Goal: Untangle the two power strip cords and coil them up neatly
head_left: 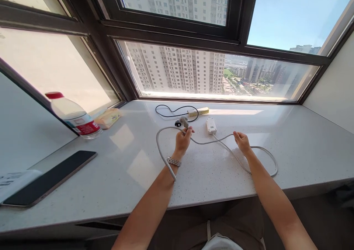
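Note:
My left hand, a metal watch on its wrist, is closed around the grey plug of a power cord, just above the counter. From there the grey cord loops out past my left forearm and also runs across to the right. My right hand pinches that cord, which sags slightly between the two hands. Between and beyond them lies a white power strip, seen end-on, with the cord leaving its near end. A small black plug rests beside the grey plug.
Behind my left hand, a black cable curls next to a yellowish power strip. To the left are a red-capped bottle, a tissue pack and a dark tablet. Windows border the white counter.

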The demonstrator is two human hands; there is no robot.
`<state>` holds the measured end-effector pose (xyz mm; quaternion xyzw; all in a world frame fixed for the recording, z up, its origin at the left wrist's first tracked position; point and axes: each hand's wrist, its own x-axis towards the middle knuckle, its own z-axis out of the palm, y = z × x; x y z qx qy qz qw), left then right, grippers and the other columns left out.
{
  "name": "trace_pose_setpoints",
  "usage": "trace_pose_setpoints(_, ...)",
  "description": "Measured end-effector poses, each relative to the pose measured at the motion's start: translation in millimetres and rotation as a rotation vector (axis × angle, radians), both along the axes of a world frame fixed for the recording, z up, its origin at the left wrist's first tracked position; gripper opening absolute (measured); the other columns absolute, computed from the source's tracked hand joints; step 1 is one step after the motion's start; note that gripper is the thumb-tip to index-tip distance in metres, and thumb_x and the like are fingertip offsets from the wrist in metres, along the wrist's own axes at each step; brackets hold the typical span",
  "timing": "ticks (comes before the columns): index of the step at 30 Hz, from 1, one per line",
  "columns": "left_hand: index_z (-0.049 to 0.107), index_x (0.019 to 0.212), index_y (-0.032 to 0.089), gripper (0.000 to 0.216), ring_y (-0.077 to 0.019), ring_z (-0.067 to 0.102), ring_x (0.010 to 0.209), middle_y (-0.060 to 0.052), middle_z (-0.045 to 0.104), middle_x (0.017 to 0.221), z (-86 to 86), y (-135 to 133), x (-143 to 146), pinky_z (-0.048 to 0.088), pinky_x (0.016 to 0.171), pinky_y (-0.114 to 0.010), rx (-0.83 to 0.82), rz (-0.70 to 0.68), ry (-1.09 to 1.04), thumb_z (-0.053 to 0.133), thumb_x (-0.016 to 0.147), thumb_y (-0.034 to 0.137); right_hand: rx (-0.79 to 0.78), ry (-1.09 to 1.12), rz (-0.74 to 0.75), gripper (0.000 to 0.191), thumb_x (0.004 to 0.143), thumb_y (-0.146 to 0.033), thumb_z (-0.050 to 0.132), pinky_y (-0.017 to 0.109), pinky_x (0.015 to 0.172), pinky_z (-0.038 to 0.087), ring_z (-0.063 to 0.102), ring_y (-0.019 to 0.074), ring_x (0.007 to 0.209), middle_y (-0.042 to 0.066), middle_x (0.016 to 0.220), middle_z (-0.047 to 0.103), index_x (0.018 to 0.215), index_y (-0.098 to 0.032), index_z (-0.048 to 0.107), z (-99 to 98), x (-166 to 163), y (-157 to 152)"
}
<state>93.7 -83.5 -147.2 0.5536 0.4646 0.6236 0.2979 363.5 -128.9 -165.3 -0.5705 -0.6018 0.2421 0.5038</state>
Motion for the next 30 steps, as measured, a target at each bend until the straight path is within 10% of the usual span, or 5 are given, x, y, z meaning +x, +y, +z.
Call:
trace_pose_setpoints(8,0.031,0.059,0.021,0.054,-0.0095,0.042,0.044,0.006,0.031,0.049,23.3,-19.1,16.3,0.041,0.045,-0.024,-0.144,-0.298,-0.328,0.047,0.078,0.069,-0.026,-0.062,-0.029,0.058,0.075,-0.074,0.044,0.024,0.049,0.025,0.027,0.0095,0.052,-0.005,0.053,0.027,0.054,-0.021,0.029,-5.3,-9.5,-1.0)
trace_pose_setpoints(15,0.021,0.060,0.022,0.051,-0.0056,0.012,0.037,0.008,0.015,0.047,67.3,-31.9,34.1,0.014,0.034,-0.021,-0.247,-0.562,-0.668,0.045,0.083,0.060,-0.072,-0.141,-0.081,0.059,0.080,-0.075,0.033,0.024,0.050,0.026,0.034,0.0112,0.053,-0.002,0.054,0.040,0.055,-0.021,0.032,-5.7,-7.9,0.7)
trace_pose_setpoints(23,0.017,0.065,0.023,0.050,-0.0081,0.015,0.037,0.006,0.010,0.048,130.1,-7.3,5.3,0.017,0.039,-0.029,0.199,-0.224,-0.609,0.005,0.084,0.068,-0.195,-0.300,0.081,0.062,0.075,-0.075,0.042,0.024,0.046,0.022,0.035,0.0100,0.045,-0.003,0.046,0.042,0.050,-0.019,0.049,6.6,-16.3,-7.9)
trace_pose_setpoints(30,0.010,0.069,0.022,0.044,-0.0082,0.006,0.036,0.006,0.003,0.053,152.7,-24.8,-27.1,0.011,0.036,-0.025,0.350,0.315,-0.814,-0.005,0.087,0.060,-0.372,-0.182,-0.131,0.054,0.055,-0.060,0.073,0.025,0.043,0.015,0.027,0.0077,0.040,-0.005,0.041,0.031,0.043,-0.021,0.038,20.3,39.4,-18.1)
